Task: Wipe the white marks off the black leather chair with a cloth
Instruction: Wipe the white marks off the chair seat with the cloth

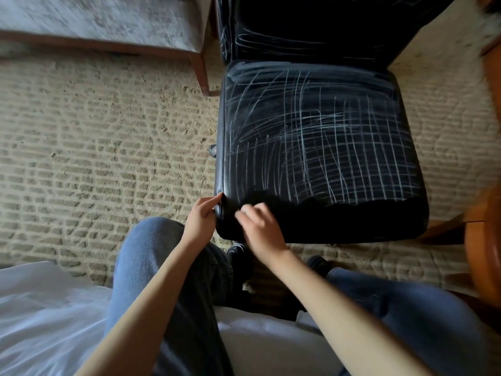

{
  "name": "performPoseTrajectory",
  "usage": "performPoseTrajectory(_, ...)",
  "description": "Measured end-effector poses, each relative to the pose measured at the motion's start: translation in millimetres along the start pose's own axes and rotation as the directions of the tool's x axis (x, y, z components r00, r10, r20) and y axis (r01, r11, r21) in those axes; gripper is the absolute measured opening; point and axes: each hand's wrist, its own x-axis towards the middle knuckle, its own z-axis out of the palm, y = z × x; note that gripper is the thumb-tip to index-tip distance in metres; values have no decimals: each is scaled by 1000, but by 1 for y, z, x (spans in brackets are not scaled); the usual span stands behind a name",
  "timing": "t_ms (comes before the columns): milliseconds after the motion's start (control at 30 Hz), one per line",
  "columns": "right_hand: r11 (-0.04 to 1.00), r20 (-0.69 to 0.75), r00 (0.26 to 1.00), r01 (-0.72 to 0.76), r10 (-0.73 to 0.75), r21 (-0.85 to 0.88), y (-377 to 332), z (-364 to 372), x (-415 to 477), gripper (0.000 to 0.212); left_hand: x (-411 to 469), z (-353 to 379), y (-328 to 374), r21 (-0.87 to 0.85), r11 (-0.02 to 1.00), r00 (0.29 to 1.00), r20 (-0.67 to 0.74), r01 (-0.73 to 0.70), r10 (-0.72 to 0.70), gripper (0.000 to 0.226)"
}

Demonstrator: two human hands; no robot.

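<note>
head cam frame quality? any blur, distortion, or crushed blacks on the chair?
Head view: the white marks mid-seat are sharp. The right hand is smeared by motion at the fingers. The frame edges smear too, as at the bench. Wide-angle distortion bends the rug lines. The chair is crushed black along its front edge, with no surface detail there.

Black leather chair (320, 77) on beige carpet (108, 145), seat crossed with white marks (339, 137), left grip (202, 218) pinching the front-left seat corner, right grip (260, 226) blurred, fingers curled on black cloth (352, 215) along the front edge
</note>
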Motion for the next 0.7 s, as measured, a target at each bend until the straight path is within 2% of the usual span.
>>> performPoseTrajectory(67, 982, 101, 977, 191, -189, -11, -3, 6, -16, 13, 1, -1, 0, -13, 1000, 1000, -2, 7, -7, 54)
performPoseTrajectory(133, 931, 187, 916, 365, -356, -14, 5, 5, -12, 18, 1, -2, 0, -30, 999, 1000, -7, 12, -12, 55)
performPoseTrajectory(200, 912, 227, 889, 410, -397, -14, 12, -3, 9, 15, 1, -1, -1, -40, 999, 1000, -14, 6, -7, 55)
performPoseTrajectory(233, 930, 220, 909, 366, -353, -21, 14, -9, 25, 12, 1, -2, -2, -42, 999, 1000, -16, 8, -9, 55)
performPoseTrajectory(300, 984, 190, 971, 164, -148, -69, 22, -18, 61, 12, 1, -3, -2, -35, 999, 1000, -14, 13, -14, 55)
performPoseTrajectory(367, 991, 198, 980, -9, 36, -136, 33, -21, 87, 21, 1, -4, 0, -37, 999, 1000, 3, 26, -26, 56)
performPoseTrajectory(433, 985, 172, 980, -78, 104, -153, 29, -16, 90, 20, 1, -5, 2, -51, 998, 999, 19, 47, -46, 57)
performPoseTrajectory(467, 988, 137, 987, -65, 85, -143, 22, -12, 81, 17, 1, -5, 1, -63, 996, 998, 25, 57, -55, 57)
performPoseTrajectory(567, 994, 86, 991, 104, -101, -25, 1, 1, 33, 17, 3, -6, -1, -81, 995, 997, 35, 66, -64, 54)
performPoseTrajectory(700, 886, 152, 882, 459, -446, -64, 14, -3, 21, 19, 0, -7, 4, -78, 995, 998, 25, 68, -66, 53)
